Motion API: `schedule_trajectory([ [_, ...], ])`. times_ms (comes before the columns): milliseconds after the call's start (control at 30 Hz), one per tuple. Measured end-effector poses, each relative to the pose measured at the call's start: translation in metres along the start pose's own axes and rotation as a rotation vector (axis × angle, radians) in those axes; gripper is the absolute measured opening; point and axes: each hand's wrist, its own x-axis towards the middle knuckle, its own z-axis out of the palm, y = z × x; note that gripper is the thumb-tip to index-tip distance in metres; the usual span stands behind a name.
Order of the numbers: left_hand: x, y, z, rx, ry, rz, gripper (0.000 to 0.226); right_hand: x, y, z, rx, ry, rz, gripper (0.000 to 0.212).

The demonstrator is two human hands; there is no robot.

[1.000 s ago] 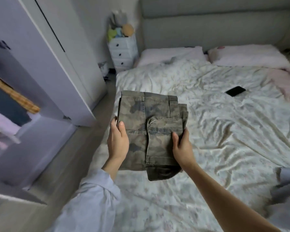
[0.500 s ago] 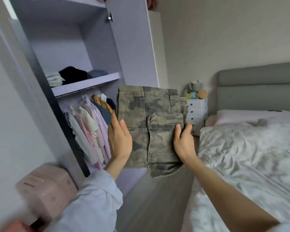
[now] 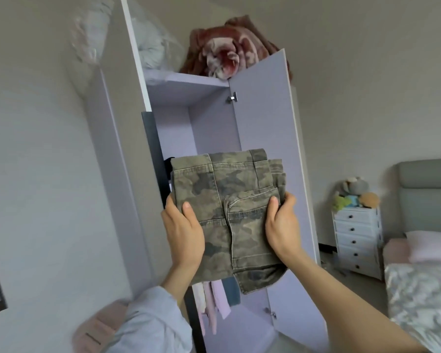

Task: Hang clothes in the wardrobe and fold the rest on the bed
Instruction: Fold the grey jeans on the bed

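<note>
Far left, low: a pink case (image 3: pixel 97 329) against the wall, partly hidden by a pale blue sleeve (image 3: pixel 150 324). Above the sleeve, the left hand (image 3: pixel 182 233) raised, thumb laid flat across the front of the folded trousers (image 3: pixel 229 212), remaining fingers curled round behind the left edge, gripping it. Trousers in camouflage cloth, held up in the air in front of the open wardrobe (image 3: pixel 209 118), level with its upper compartment, touching no shelf. Below the trousers, pale pink and lilac clothes (image 3: pixel 214 301) hanging inside. On the right edge of the trousers, the right hand (image 3: pixel 281 225), thumb pressed on the pocket flap, fingers wrapped behind, likewise gripping. Above, a reddish blanket (image 3: pixel 227 54) bundled on the wardrobe top. Right of the open door (image 3: pixel 265 161), a white chest of drawers (image 3: pixel 357 238) with soft toys (image 3: pixel 354 193) on it. Far right, the bed (image 3: pixel 423 296) with its pink pillow (image 3: pixel 433 247).
</note>
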Motion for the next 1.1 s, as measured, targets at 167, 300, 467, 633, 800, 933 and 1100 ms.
schedule_trajectory([
  [167,0.028,-0.006,0.015,-0.032,0.025,0.115,0.05,0.032,-0.005,0.021,0.004,0.062,-0.166,0.051],
  [300,0.053,-0.025,0.057,-0.059,0.065,0.123,0.052,0.067,0.017,0.034,-0.063,0.06,-0.257,0.053],
  [467,0.075,-0.042,0.153,-0.156,0.056,-0.027,0.048,0.136,0.075,0.041,-0.149,0.1,-0.295,0.055],
  [633,0.107,-0.068,0.233,-0.19,0.049,-0.103,0.049,0.203,0.114,0.043,-0.242,0.12,-0.265,0.054],
  [800,0.137,-0.091,0.297,-0.194,0.007,-0.12,0.048,0.26,0.153,0.064,-0.235,0.127,-0.222,0.054],
  [933,0.172,-0.113,0.353,-0.169,0.008,-0.072,0.049,0.311,0.177,0.084,-0.239,0.145,-0.228,0.053],
  [1100,0.239,-0.146,0.429,-0.203,0.049,-0.028,0.049,0.406,0.207,0.124,-0.214,0.13,-0.305,0.054],
])
